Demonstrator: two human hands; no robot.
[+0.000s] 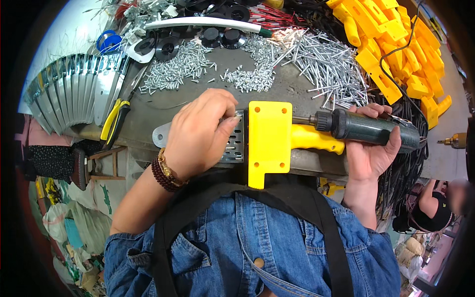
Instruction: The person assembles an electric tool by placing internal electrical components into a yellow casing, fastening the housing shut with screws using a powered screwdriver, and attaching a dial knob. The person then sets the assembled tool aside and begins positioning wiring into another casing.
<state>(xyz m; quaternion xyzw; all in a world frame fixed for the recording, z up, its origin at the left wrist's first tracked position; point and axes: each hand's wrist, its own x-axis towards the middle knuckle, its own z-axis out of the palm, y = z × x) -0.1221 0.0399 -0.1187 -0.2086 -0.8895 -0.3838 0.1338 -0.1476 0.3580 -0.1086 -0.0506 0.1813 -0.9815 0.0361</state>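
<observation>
Screwdriver (371, 129), powered and dark green, lies across the right hand (366, 161), which is wrapped round it, thumb on the near side and fingertips on the far side. That grip seems meant to keep the tool level, for its thin shaft runs straight to the right edge of the yellow housing (269, 133); the tip is out of sight. The housing sits between both hands, right in front of the chest, its grip pointing right beneath the shaft.

From where I stand, the left hand (203, 128) arches over the slotted metal plate (238, 143) at the housing's left edge, fingers bent and bunched, probably steadying it against the tool's push. I cannot tell whether they pinch anything underneath.

Loose hardware lies across the workbench (294, 94), sorted by kind, likely for quick picking: short screws (178, 67), nuts (250, 76), long bolts (326, 64). Pliers (116, 121) rest beside the fanned metal blades (74, 91) on the left; yellow parts (378, 74) are heaped at the far right, clear of both forearms.
</observation>
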